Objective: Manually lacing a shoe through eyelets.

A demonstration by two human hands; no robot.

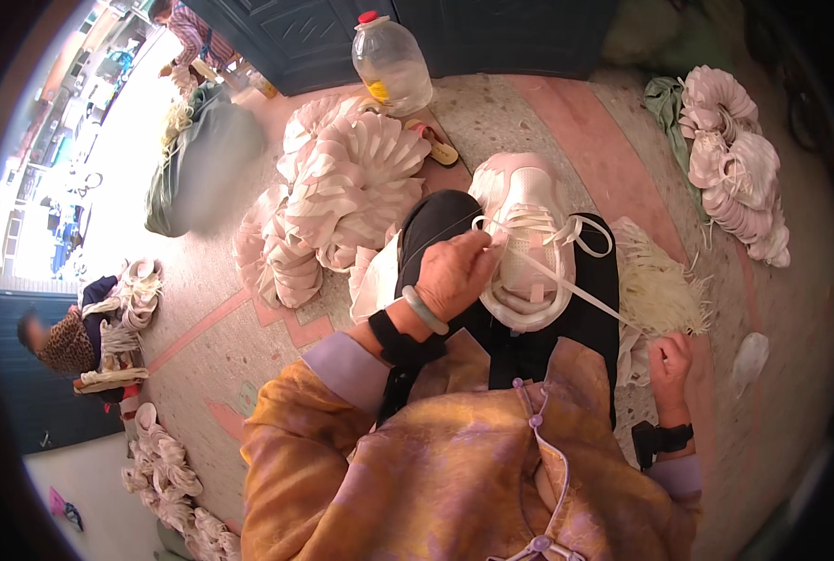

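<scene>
A pale pink and white sneaker (522, 178) rests on my lap, its toe pointing away from me. White lace runs through its upper eyelets, with a loop standing out on the right side. My left hand (454, 276) is closed at the shoe's left edge, pinching the shoelace near the tongue; its fingertips are partly hidden. Out to the right of my knee, my right hand (669, 365) is closed on the far end of the shoelace (580, 293), which stretches taut from the shoe. Beside my right thigh, just beyond that hand, lies a bundle of loose white laces (665, 285).
Heaps of pale shoe uppers (361, 178) lie ahead to the left, with another stack (735, 168) at far right. A clear plastic jug (391, 70) with a red cap and a sandal (433, 143) stand near the dark doors. Another person (66, 341) sits at far left.
</scene>
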